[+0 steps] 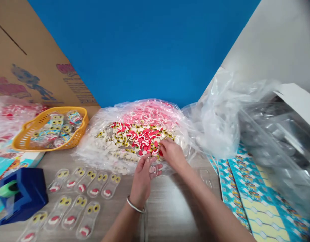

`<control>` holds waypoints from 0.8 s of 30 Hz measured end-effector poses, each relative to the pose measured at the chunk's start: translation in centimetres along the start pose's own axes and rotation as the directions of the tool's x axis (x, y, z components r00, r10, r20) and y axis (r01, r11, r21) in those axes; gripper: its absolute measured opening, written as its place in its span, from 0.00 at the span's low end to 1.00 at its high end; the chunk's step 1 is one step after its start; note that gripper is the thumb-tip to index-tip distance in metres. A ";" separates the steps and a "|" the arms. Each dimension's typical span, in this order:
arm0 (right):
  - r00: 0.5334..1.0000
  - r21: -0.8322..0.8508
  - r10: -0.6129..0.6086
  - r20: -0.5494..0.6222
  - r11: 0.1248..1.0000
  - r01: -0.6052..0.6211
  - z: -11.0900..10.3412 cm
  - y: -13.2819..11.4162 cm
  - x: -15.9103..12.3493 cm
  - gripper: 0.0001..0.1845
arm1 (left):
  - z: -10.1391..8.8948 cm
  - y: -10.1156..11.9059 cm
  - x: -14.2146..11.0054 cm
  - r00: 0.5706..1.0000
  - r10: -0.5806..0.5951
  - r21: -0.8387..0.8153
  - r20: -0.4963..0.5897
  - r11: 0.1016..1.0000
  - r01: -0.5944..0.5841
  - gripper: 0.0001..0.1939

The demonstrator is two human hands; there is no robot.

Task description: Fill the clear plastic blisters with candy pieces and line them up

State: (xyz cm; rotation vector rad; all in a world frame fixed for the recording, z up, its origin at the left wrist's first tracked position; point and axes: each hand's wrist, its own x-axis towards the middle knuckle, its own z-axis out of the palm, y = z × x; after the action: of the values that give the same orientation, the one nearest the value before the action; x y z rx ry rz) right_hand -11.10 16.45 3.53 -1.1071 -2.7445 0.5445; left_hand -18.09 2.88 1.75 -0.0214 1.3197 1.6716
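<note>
Head view: A person's two bare hands work at the front of a clear plastic bag (91,148) spilling loose eye and mouth pieces (144,139).
Left hand: Thumb and fingers of the left hand (144,173) pinch a clear blister (153,167) just in front of the heap; no pieces can be made out inside it.
Right hand: Fingertips of the right hand (173,153) are bunched together among the pieces at the heap's near edge; whether they grip one, one cannot tell.
Done: Nine filled blisters (111,186) lie in two rows on the tabletop (167,208), each showing two yellow eyes and a red-and-white mouth.
Left to do: The held blister appears unfilled, another empty blister (206,178) lies by the right forearm, and the heap remains large, suggesting plenty of filling ahead.
Around them: An orange basket (84,127) of packed pieces, a blue tape dispenser (31,190), and printed cards (245,181) at right.
</note>
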 end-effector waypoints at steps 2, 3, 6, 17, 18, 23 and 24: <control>0.999 -0.132 0.032 0.033 0.991 -0.028 0.8 -0.6 1.2 0.11 | 0.1 0.1 0.1 1.000 -0.014 0.010 -0.001 1.000 0.014 0.25; 0.998 -0.179 0.047 0.036 0.983 -0.040 1.1 -0.7 1.5 0.11 | 0.2 0.2 0.1 1.000 -0.021 0.015 0.002 1.000 0.020 0.25; 0.997 -0.178 0.077 0.020 0.981 -0.073 1.4 -0.6 1.8 0.11 | 0.1 0.3 0.2 0.999 -0.038 0.013 0.009 0.999 0.038 0.24; 0.999 -0.150 0.039 -0.033 0.988 -0.044 1.0 -0.8 2.4 0.12 | 0.1 0.7 0.2 0.998 -0.067 0.017 0.020 0.998 0.067 0.23; 1.000 -0.209 0.028 -0.011 0.977 -0.029 1.1 -1.2 2.5 0.12 | 0.1 0.7 0.1 0.998 -0.064 0.024 0.025 0.998 0.063 0.23; 1.000 -0.301 0.005 0.029 0.953 0.004 1.5 -1.3 2.7 0.13 | 0.1 0.7 0.1 0.998 -0.051 0.024 0.035 0.998 0.050 0.23; 1.000 -0.256 0.016 0.007 0.967 -0.013 1.5 -1.0 2.7 0.12 | 0.1 0.7 0.2 0.998 -0.053 0.018 0.032 0.998 0.053 0.23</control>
State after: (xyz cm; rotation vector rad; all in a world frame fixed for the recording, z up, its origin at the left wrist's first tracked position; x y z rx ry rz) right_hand -14.04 17.22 2.50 -1.1792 -2.8771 0.1985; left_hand -18.64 3.08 2.25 -0.0186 1.2981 1.6095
